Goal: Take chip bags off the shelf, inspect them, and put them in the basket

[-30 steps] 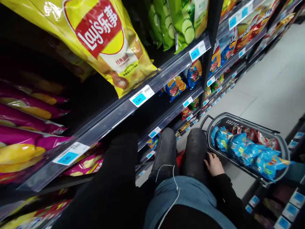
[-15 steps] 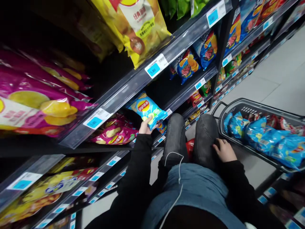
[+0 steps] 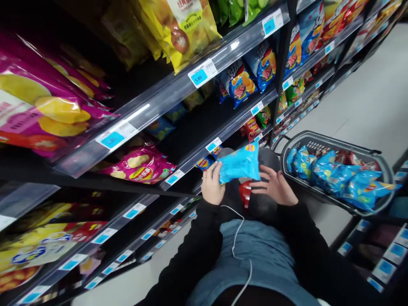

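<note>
A light blue bag of chips (image 3: 239, 163) is in front of my knees, its printed face mostly turned away from view. My left hand (image 3: 213, 183) grips the bag's left end, fingers closed over it. At the other end, my right hand (image 3: 274, 186) is beside the bag with its fingers spread, very near the edge; whether they touch it I cannot make out. A black shopping basket (image 3: 288, 169) stands to the right of my legs. Inside it lie several blue chip bags (image 3: 334, 172) and some red packets (image 3: 365, 160).
Shelves (image 3: 134, 114) with price tags run diagonally on the left. Purple chip bags (image 3: 143, 165), yellow chip bags (image 3: 188, 34) and dark blue chip bags (image 3: 237, 80) sit on them. Pale floor (image 3: 376, 93) stretches beyond the basket. A white cord (image 3: 237, 238) hangs over my lap.
My left hand has brought the blue chip bag from the shelf to over my knees, turning it. My right hand has left my thigh and come up near the bag, fingers spread.
</note>
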